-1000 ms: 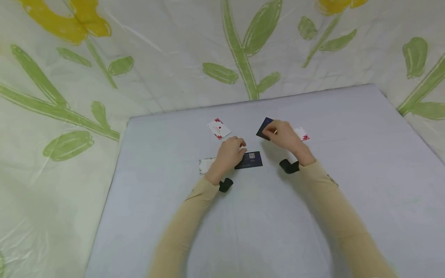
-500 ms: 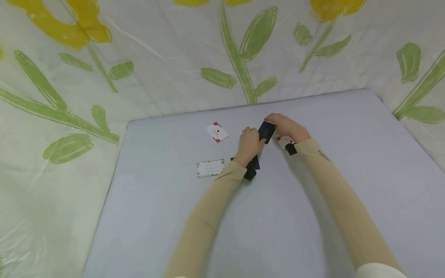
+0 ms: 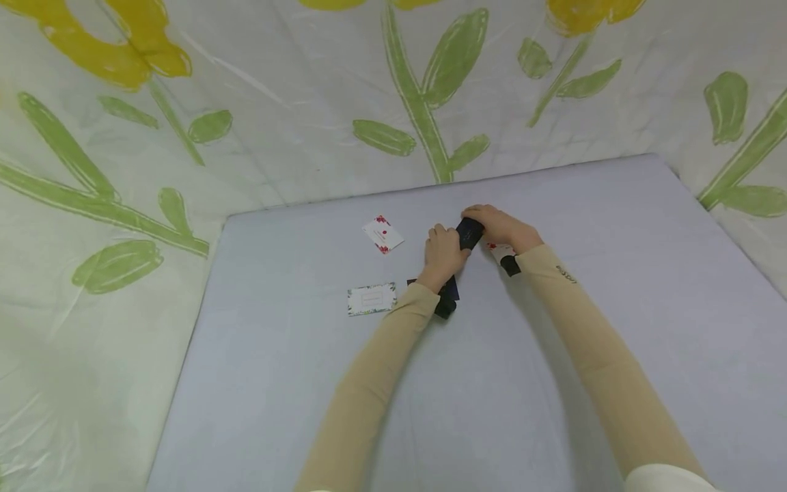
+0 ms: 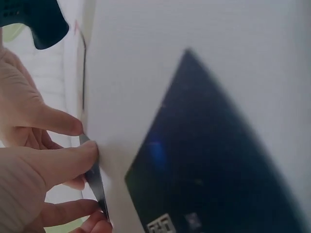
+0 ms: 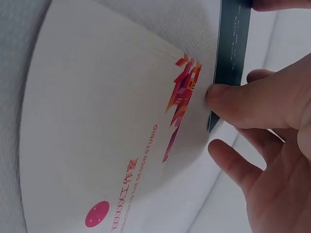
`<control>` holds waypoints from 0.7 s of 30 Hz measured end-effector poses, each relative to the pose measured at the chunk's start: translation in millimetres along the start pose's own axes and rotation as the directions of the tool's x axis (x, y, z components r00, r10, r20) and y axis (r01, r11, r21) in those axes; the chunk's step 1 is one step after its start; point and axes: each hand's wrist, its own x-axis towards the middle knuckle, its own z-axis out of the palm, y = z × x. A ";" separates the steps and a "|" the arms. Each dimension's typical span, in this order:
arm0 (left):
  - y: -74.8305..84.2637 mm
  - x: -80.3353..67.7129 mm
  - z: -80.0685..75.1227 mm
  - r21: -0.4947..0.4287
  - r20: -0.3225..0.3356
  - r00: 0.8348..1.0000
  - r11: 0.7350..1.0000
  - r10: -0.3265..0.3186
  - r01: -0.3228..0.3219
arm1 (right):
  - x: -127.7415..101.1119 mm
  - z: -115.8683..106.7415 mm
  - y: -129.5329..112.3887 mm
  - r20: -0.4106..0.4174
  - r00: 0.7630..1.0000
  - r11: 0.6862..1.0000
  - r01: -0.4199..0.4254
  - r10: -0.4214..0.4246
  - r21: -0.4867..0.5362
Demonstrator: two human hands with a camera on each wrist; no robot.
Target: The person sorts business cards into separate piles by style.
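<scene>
Both hands pinch one dark business card (image 3: 470,234) between them near the back of the table. My left hand (image 3: 444,253) holds its near left end; my right hand (image 3: 501,225) has the far right end. The left wrist view shows this held card (image 4: 97,187) almost edge-on, thumbs against its face. A second dark card (image 4: 204,160) with a printed code square lies on the table, partly covered by the left wrist in the head view. Below the right wrist lies a white card (image 5: 87,97) with red lettering and a colourful building print.
A white card with red corner flowers (image 3: 382,234) lies at the back left. Nearer is a white card with a leafy border (image 3: 371,299). Black wrist-camera mounts (image 3: 445,307) hang under the wrists. The pale table (image 3: 277,383) meets a flower-painted curtain (image 3: 295,137) behind.
My left hand has moved right and back, off the dark card on the table, and has taken hold of the card in my right hand. Over the last half second the held card has tilted slightly.
</scene>
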 end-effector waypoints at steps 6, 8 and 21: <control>-4.6 5.0 1.0 -0.085 0.009 1.000 0.996 -0.018 0.018 | 0.0 0.5 0.8 -0.059 0.998 0.999 0.013 -0.011 0.030; -7.5 6.6 2.0 -0.157 -0.011 1.000 0.987 -0.023 0.021 | -1.2 -0.1 1.5 -0.099 0.995 0.998 0.031 -0.026 0.052; -54.8 -3.9 -27.7 -0.572 -0.216 0.967 0.785 0.136 -0.237 | -23.4 6.2 -9.5 -0.398 0.915 0.895 0.119 0.069 0.429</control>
